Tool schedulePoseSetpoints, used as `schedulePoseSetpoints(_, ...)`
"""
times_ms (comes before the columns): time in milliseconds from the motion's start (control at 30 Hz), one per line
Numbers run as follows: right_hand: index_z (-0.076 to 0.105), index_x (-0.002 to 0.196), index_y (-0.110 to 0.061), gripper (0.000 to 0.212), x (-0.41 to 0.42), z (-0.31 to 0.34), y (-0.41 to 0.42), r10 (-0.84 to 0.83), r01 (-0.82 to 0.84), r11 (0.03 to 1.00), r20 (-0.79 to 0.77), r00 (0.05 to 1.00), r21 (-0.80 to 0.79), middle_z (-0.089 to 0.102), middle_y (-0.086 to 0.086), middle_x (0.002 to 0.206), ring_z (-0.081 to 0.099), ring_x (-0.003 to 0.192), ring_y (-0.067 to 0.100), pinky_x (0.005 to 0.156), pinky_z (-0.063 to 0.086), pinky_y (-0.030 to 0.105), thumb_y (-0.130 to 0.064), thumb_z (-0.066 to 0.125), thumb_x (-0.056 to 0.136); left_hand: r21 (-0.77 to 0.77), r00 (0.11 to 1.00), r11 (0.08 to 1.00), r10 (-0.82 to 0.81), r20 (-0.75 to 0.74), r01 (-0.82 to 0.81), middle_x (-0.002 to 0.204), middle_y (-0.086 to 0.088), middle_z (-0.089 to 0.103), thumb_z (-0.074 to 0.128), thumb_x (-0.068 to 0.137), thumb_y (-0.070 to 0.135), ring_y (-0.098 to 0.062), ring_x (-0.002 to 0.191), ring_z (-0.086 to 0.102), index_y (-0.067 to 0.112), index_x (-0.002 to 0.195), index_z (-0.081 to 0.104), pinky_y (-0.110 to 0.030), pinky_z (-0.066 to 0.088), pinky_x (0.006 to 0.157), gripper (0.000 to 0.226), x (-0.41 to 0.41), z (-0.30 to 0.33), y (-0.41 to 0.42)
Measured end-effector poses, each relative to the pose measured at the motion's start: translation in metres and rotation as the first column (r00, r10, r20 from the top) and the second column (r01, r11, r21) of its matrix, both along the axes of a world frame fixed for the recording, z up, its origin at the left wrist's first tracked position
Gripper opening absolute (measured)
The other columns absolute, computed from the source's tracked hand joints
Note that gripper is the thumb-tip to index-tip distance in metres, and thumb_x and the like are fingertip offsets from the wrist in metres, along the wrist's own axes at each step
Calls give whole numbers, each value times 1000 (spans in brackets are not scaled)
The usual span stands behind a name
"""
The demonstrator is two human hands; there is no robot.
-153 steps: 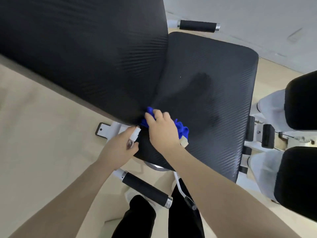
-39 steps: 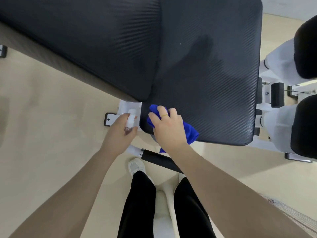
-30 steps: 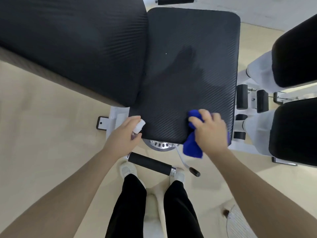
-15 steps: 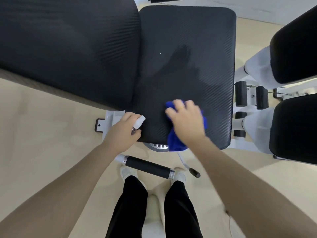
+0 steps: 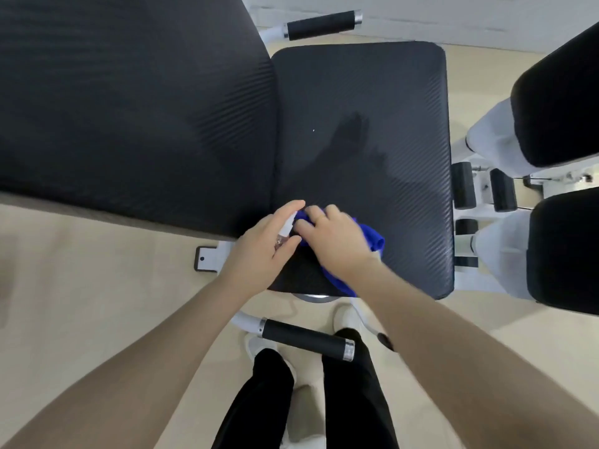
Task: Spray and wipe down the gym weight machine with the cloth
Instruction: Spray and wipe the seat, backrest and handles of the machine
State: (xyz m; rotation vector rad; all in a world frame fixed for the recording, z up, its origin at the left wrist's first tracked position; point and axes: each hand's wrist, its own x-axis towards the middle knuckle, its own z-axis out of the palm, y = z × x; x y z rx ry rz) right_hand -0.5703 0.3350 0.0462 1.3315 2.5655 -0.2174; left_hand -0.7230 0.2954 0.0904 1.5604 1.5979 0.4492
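The machine's black seat pad (image 5: 372,108) fills the middle of the view, with the black back pad (image 5: 129,108) to its left. My right hand (image 5: 334,241) presses a bunched blue cloth (image 5: 372,239) onto the seat's near left corner; the cloth trails over the front edge. My left hand (image 5: 262,251) grips a small clear spray bottle with a white top (image 5: 287,226), right beside the cloth, with the forefinger stretched over the top. A darker damp patch shows on the seat above the hands.
A black grip handle (image 5: 306,338) sticks out below the seat, just in front of my legs; a second handle (image 5: 321,25) is at the far side. Black roller pads on white arms (image 5: 560,102) stand at the right. Beige floor lies at the left.
My right hand has slid the cloth leftward along the seat's front toward the near left corner. My left hand has moved up beside it with the bottle. The view has shifted right.
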Motion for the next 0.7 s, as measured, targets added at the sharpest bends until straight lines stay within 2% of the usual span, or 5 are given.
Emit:
schedulePoseSetpoints(67, 57, 106, -13, 25, 51, 17, 26, -274, 270, 959, 44, 961, 88, 55, 15, 116, 53, 83, 35, 64, 43, 40, -10, 57, 81, -24, 997, 997, 68, 25, -68, 76, 9, 52, 50, 94, 24, -15, 67, 56, 37, 134, 36, -16, 44, 57, 45, 7, 3, 5)
schedulePoseSetpoints(133, 47, 116, -12, 30, 90, 31, 49, -489, 481, 872, 100, 867, 92, 44, 16, 126, 49, 92, 37, 68, 38, 42, -8, 48, 86, -12, 996, 996, 93, -12, -93, 72, 6, 51, 49, 93, 25, -22, 68, 58, 34, 132, 35, -34, 49, 67, 42, 17, 5, 17)
schedulePoseSetpoints(267, 38, 123, -14, 36, 84, 43, 80, -450, 451, 891, 18, 893, -55, 36, 14, 128, 48, 95, 37, 65, 38, 39, -5, 45, 89, 61, 978, 996, 74, -196, -63, 60, 11, 39, 46, 94, 23, -25, 65, 50, 27, 132, 34, -34, 40, 65, 40, 40, 14, 55)
schedulePoseSetpoints(533, 37, 130, -16, 37, 101, 61, 125, -491, 473, 870, -157, 857, -143, 37, 12, 130, 52, 93, 36, 72, 44, 40, -10, 39, 93, 101, 960, 981, 181, -214, -163, 78, -5, 50, 45, 93, 19, -30, 78, 53, 22, 129, 37, -39, 45, 68, 37, 73, 31, 152)
schedulePoseSetpoints(700, 37, 130, -12, 38, 138, 61, 145, -568, 546, 823, -201, 798, -157, 39, 14, 130, 54, 82, 35, 62, 40, 36, -8, 40, 93, 115, 936, 973, 226, -269, -202, 78, -5, 51, 42, 94, 18, -24, 70, 48, 19, 122, 41, -33, 36, 61, 28, 92, 18, 181)
